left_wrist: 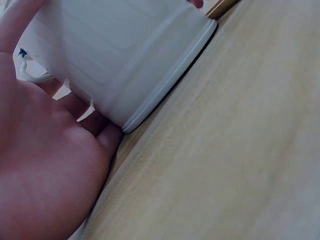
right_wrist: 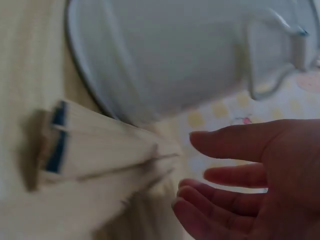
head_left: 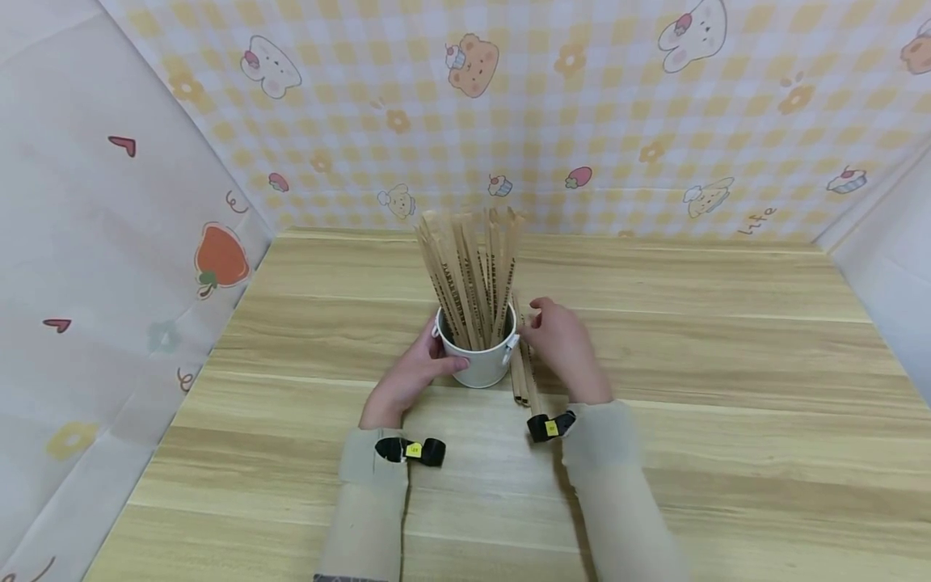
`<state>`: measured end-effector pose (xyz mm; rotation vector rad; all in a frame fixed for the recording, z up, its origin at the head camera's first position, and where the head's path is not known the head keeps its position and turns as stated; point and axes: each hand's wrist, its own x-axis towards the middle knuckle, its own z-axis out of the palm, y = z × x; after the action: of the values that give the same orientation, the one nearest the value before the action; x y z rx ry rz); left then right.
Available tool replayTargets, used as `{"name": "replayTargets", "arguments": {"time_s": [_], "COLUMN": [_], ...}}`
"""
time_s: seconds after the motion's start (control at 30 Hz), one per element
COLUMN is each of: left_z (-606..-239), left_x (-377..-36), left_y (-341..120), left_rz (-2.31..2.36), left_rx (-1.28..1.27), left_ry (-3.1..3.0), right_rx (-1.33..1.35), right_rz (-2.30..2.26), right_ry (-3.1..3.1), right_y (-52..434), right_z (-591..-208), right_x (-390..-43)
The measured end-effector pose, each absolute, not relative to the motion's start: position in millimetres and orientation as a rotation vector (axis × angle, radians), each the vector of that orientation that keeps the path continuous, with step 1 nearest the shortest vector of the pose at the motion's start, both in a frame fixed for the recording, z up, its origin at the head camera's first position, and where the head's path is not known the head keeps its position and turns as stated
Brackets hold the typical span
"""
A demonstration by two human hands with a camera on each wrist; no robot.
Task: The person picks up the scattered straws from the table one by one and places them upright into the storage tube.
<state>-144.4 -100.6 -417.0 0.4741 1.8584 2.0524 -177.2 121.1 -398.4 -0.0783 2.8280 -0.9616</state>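
Note:
A small white bucket (head_left: 486, 370) stands upright on the table, filled with several paper-wrapped chopsticks (head_left: 465, 275) that lean and fan out above its rim. My left hand (head_left: 410, 376) holds the bucket from the left, thumb across the front and the other fingers round the far side. Close by the bucket's right side, a few more wrapped packets (head_left: 518, 380) lie on the tabletop. Over these is my right hand (head_left: 570, 347), its fingers loosely bent; in the right wrist view a gap shows between thumb and fingers (right_wrist: 215, 205), with nothing in it.
The wooden table (head_left: 727, 388) meets a yellow checked cloth backdrop (head_left: 618, 113) behind the bucket. A white cloth wall (head_left: 94, 267) rises at the left. Small side handles (right_wrist: 252, 55) stick out from the bucket, one towards the right hand.

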Motion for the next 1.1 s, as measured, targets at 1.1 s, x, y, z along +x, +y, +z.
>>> {"name": "replayTargets", "arguments": {"time_s": [1.1], "left_z": [-432.0], "left_x": [-151.2], "left_y": [-102.6], "left_rz": [2.053], "left_rx": [0.473], "left_ry": [1.869], "right_rx": [0.024], "right_rz": [-0.904], "right_ry": [2.743], "right_y": [138.2], "right_z": [-400.5], "right_x": [-173.9]}}
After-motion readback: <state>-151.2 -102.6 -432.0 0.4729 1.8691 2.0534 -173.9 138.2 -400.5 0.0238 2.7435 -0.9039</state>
